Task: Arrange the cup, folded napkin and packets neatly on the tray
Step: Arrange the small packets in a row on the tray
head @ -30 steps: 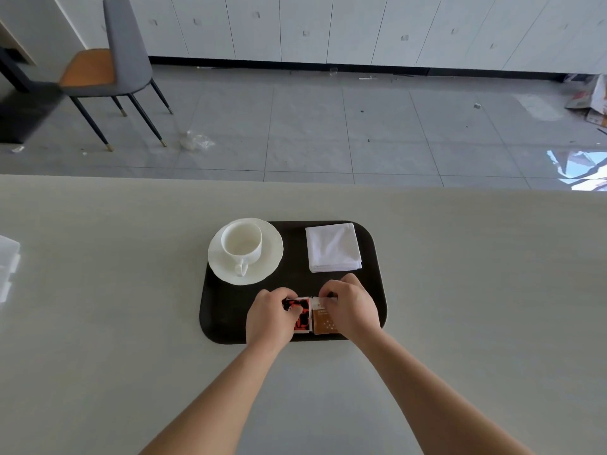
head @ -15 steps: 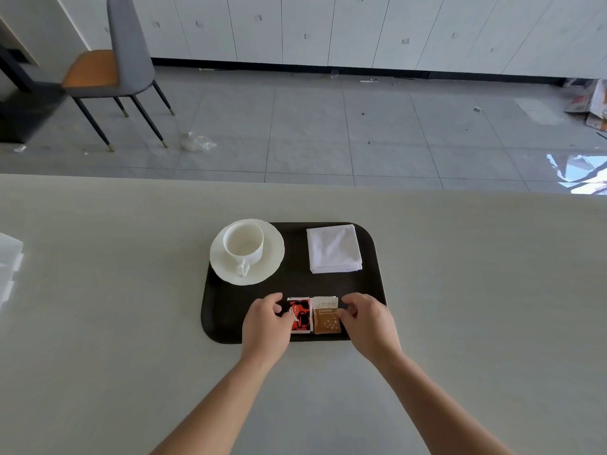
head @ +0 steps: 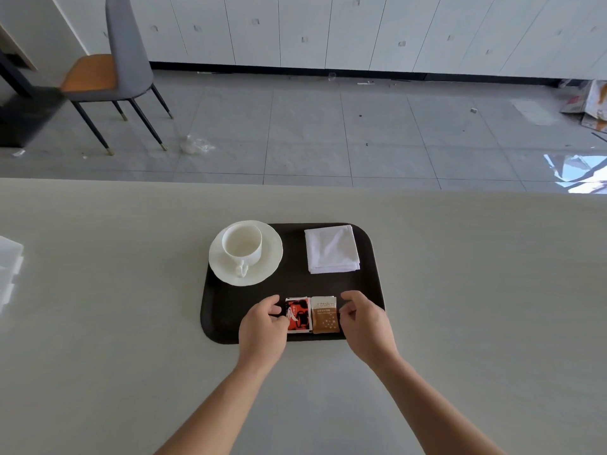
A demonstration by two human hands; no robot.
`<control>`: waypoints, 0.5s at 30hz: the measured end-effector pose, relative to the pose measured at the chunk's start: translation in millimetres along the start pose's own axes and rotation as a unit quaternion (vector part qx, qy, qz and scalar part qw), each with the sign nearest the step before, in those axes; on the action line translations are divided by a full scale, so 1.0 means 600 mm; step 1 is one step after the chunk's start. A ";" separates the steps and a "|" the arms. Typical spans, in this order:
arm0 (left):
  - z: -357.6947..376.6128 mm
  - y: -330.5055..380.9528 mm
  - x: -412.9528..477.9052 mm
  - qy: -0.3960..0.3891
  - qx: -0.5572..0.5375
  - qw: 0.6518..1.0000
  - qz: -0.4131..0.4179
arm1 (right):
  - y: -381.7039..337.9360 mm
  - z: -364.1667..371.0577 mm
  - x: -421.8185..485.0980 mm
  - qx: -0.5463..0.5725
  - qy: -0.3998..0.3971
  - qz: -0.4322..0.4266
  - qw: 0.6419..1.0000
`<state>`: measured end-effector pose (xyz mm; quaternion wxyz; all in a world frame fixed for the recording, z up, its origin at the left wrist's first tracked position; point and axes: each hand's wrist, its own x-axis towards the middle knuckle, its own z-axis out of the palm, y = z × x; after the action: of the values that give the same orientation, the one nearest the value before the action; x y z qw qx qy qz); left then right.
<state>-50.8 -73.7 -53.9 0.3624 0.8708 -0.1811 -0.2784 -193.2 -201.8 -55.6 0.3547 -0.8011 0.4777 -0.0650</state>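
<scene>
The tray (head: 226,311) lay on the table (head: 460,290), and all the task's things were already on it. The cup (head: 242,241) stood on its saucer (head: 266,272) at 10 o'clock, the folded napkin (head: 331,249) was laid at 2 o'clock, and the red packet (head: 299,315) and brown packet (head: 325,315) were set side by side at 6 o'clock, edges touching, just beside the near rim.

The left hand (head: 262,326) was curled at 9 o'clock of the red packet, fingertips against its edge. Whether that edge was pinched or only touched could not be told. The right hand (head: 366,323) was curled at 3 o'clock of the brown packet. Whether contact was made, or anything grasped, could not be told either.

Three risks were judged likely:

- **Buckling:** if the pair were squeezed from both sides, one thin packet could be buckled or ridden over the other, and the neat line spoiled.
- **Loss over the rim:** a drag toward 6 o'clock as the hands were drawn off could carry a packet over the near rim onto the table.
- **The saucer:** it appeared to overhang the tray's rim toward 9 o'clock, so a knock or lift of the tray could leave the cup rocked or tipped.
</scene>
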 end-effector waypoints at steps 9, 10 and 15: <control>-0.008 0.005 -0.007 -0.032 -0.006 0.999 0.015 | 0.001 -0.002 -0.007 0.032 -0.006 0.002 0.999; -0.009 0.004 -0.008 -0.034 -0.011 0.999 0.014 | 0.001 -0.001 -0.008 0.036 -0.006 0.004 0.999; -0.008 0.004 -0.014 -0.046 -0.026 0.998 0.019 | -0.001 0.000 -0.015 0.037 -0.008 -0.004 0.999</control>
<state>-54.6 -68.3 -46.5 0.3816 0.8438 -0.2067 -0.3156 -197.5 -194.1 -53.1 0.3878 -0.7900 0.4685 -0.0779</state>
